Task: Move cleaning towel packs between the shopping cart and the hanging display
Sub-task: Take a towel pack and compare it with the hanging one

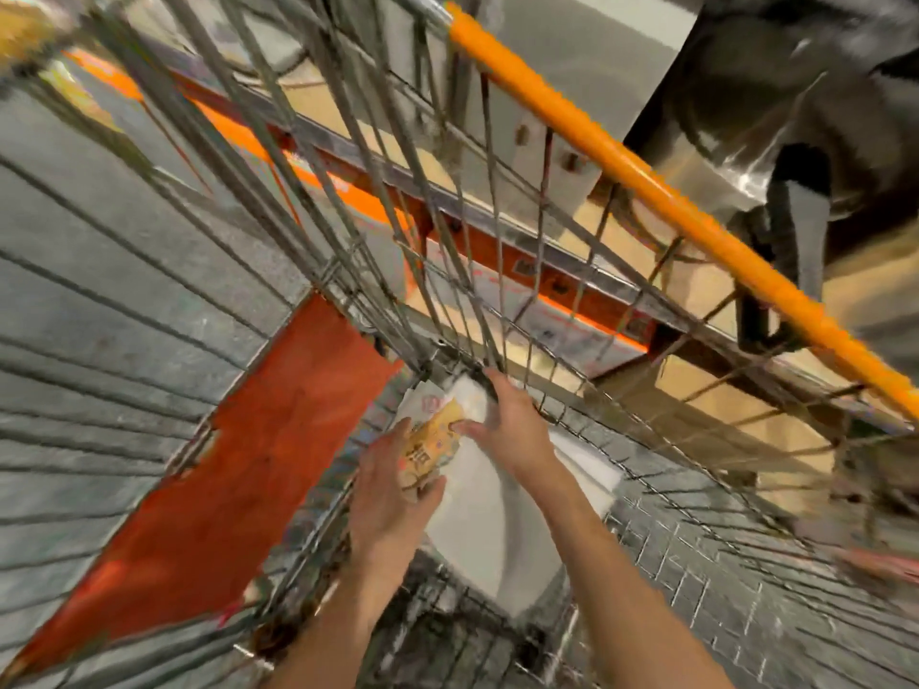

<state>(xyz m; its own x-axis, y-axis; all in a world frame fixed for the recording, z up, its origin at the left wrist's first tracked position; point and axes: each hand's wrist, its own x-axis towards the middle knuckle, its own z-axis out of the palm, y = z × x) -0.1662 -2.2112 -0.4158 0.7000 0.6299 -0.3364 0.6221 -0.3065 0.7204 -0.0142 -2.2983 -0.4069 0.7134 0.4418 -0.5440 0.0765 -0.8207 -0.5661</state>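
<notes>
Both hands down in shopping cart [621,310] corner. Our left hand [393,494] grips towel pack [428,446], long axis toward 1 o'clock. Right hand [512,425], fingers spread, rests on white packs [490,529] just beside, at 2 o'clock. Blurry tho.

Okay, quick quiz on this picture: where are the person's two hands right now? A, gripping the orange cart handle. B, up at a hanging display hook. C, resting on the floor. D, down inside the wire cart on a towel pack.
D: the left hand and the right hand are both on the yellow-labelled towel pack down inside the wire cart, well below the orange handle.
</notes>
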